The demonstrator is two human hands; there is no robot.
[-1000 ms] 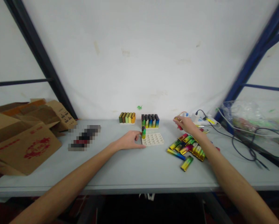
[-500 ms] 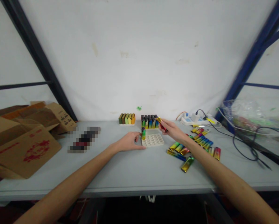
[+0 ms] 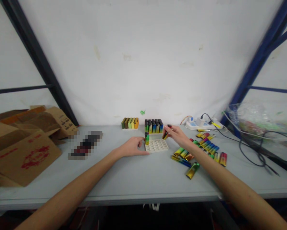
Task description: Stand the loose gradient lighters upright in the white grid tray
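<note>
- Fingers of my R hand (image 3: 174,133) pinched narrow on 1 red-gold lighter (image 3: 166,133), held tilted, dark end up, nr back R corner of white tray (image 3: 157,147).
- My L hand (image 3: 133,147): thumb & fingers wide apart at tray's L side, nothing gripped; can't tell if tips touch.
- Tray count 1, on counter (image 3: 124,179), many bare slots, 1 green-gold lighter (image 3: 147,139) upright nr its back L corner.
- 2 packed blocks behind: 1 yellow-green-brown block (image 3: 130,124), 1 black-topped block (image 3: 154,127).
- Loose pile (image 3: 208,145) to R, dozen-plus lighters; arm hides some, no exact ct.
- 1 power strip (image 3: 193,125), back R.
</note>
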